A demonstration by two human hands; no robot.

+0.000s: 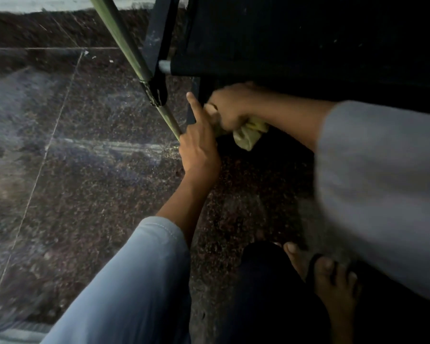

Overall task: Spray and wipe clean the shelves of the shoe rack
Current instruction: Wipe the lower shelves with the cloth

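Observation:
The shoe rack (308, 40) is a dark frame with a black fabric shelf, filling the upper right. My right hand (230, 106) reaches under that shelf at the rack's lower left corner and grips a bunched yellow-green cloth (248, 135). My left hand (199, 142) sits just left of it, curled round the bottom of a thin greenish pole (124, 43), with the forefinger pointing up along the rack's dark leg (193, 105). The lower shelf lies in deep shadow. No spray bottle shows.
The floor (85, 170) is speckled dark stone with pale joint lines and glare. My bare foot in a black sandal (333, 276) stands at the bottom right, close to the rack. A pale wall base runs along the top left.

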